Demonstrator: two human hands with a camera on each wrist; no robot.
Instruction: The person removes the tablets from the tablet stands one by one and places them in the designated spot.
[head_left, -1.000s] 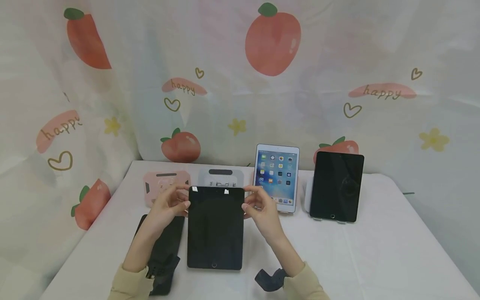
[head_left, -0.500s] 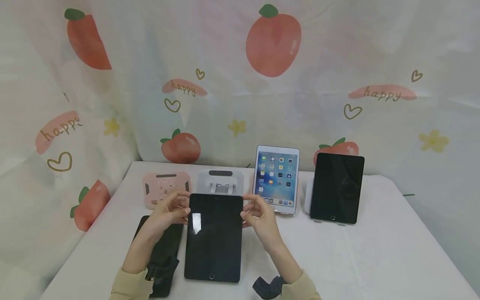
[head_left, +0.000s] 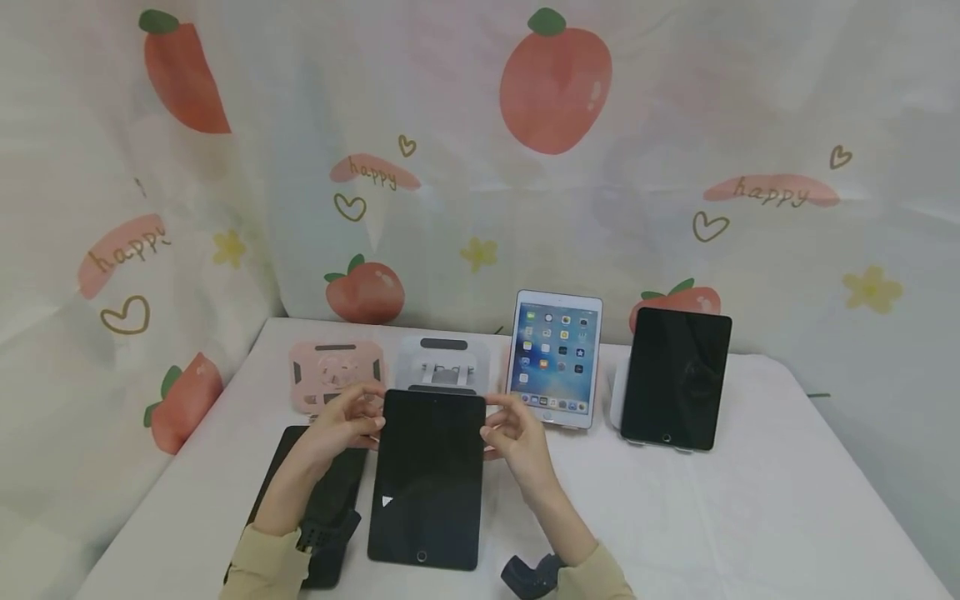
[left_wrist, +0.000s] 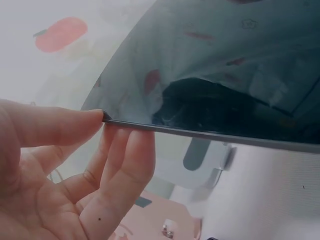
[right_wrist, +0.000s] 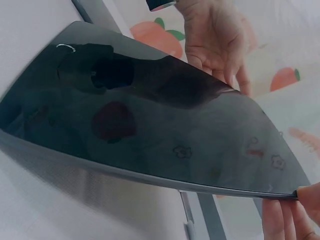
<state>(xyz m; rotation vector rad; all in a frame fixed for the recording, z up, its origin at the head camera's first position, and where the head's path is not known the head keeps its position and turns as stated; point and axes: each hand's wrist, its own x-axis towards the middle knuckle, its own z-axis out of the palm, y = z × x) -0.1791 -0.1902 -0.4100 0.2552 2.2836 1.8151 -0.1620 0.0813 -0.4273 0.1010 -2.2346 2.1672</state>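
Note:
Both hands hold a black tablet (head_left: 427,475) at its two far corners, its dark screen facing the head camera. My left hand (head_left: 337,429) pinches the left corner; in the left wrist view the thumb (left_wrist: 65,125) lies on the screen side and the fingers support the back. My right hand (head_left: 522,446) pinches the right corner the same way, and its fingertips (right_wrist: 282,217) show under the edge in the right wrist view. Just beyond the tablet stands a pale grey stand (head_left: 442,367), its lower part hidden behind the tablet. Whether the tablet's near edge touches the table cannot be told.
Under my left forearm lies another dark tablet (head_left: 341,483). A pink stand (head_left: 337,367) is at the back left. To the right, a white tablet with a lit screen (head_left: 555,358) and a black tablet (head_left: 675,379) lean on stands on the white table (head_left: 750,517).
Both hands have brought the held tablet slightly lower and nearer to me. More of the pale grey stand shows behind it. The glare on the screen has shifted.

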